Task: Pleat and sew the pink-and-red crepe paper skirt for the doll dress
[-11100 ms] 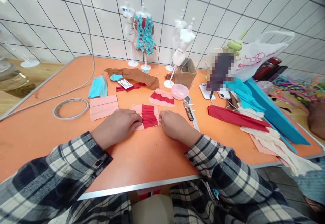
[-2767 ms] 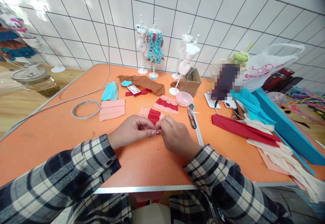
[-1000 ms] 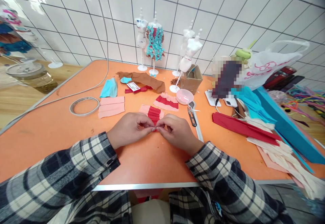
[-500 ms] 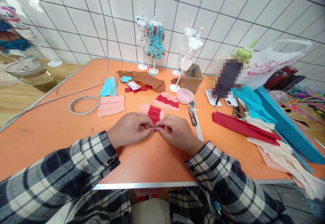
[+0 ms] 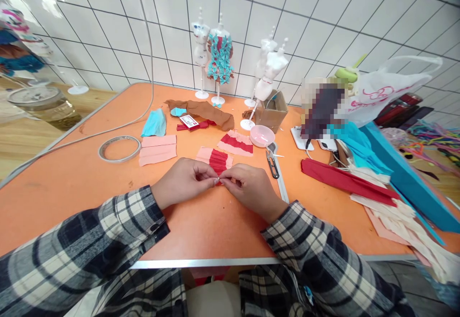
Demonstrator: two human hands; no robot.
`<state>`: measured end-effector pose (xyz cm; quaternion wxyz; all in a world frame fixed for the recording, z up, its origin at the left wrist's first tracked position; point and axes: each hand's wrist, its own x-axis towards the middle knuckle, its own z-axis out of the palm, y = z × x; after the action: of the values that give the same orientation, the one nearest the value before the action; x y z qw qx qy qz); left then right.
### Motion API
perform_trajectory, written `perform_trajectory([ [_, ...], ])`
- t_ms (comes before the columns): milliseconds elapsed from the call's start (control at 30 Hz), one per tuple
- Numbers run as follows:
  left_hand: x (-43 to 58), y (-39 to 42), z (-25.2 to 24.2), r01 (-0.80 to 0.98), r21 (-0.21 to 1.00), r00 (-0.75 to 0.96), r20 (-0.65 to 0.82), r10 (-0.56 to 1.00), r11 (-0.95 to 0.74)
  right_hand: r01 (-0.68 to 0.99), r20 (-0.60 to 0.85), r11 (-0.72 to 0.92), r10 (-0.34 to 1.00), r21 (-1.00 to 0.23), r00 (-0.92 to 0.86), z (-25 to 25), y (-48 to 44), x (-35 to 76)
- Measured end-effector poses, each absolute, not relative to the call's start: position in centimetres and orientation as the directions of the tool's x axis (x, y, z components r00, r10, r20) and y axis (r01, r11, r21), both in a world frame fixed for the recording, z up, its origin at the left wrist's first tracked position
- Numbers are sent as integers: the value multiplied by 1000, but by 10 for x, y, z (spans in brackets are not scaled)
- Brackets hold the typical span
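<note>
My left hand (image 5: 187, 181) and my right hand (image 5: 253, 186) meet fingertip to fingertip above the orange table. Both are closed in a pinch around a tiny pale thing, too small to name. Just beyond the fingertips lies a pleated red and pink fabric piece (image 5: 218, 160); whether the fingers also grip its near edge is hidden. Farther back is a second pink piece with a red band (image 5: 236, 143). Right of my right hand are black thread snips (image 5: 272, 164), lying over a grey metal ruler (image 5: 282, 187).
A pink bowl (image 5: 262, 136) stands near a cardboard box (image 5: 273, 111) and white dress forms (image 5: 272, 70). A tape roll (image 5: 120, 149) and flat pink cloth (image 5: 158, 150) lie left. Folded red cloth (image 5: 345, 180) is at right. A cable (image 5: 108, 132) crosses the table's left side.
My left fingers have shifted slightly at the pinch, with the hands still together in the same place. The things on the table have not moved.
</note>
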<state>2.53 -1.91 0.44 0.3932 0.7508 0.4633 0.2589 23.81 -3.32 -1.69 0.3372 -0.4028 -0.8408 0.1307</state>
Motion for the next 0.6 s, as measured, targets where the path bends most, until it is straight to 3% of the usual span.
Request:
perform_trajectory([
  [167, 24, -14, 3, 354, 928, 469, -67, 881, -118, 645, 490, 644, 753, -412, -440, -12, -34, 238],
  [467, 28, -14, 4, 275, 961, 429, -102, 898, -22, 770, 526, 637, 667, -36, -527, -7, -43, 237],
  [600, 29, -17, 7, 254, 967, 402, -110, 909, 5, 781, 546, 624, 640, 42, -540, -4, -46, 235],
])
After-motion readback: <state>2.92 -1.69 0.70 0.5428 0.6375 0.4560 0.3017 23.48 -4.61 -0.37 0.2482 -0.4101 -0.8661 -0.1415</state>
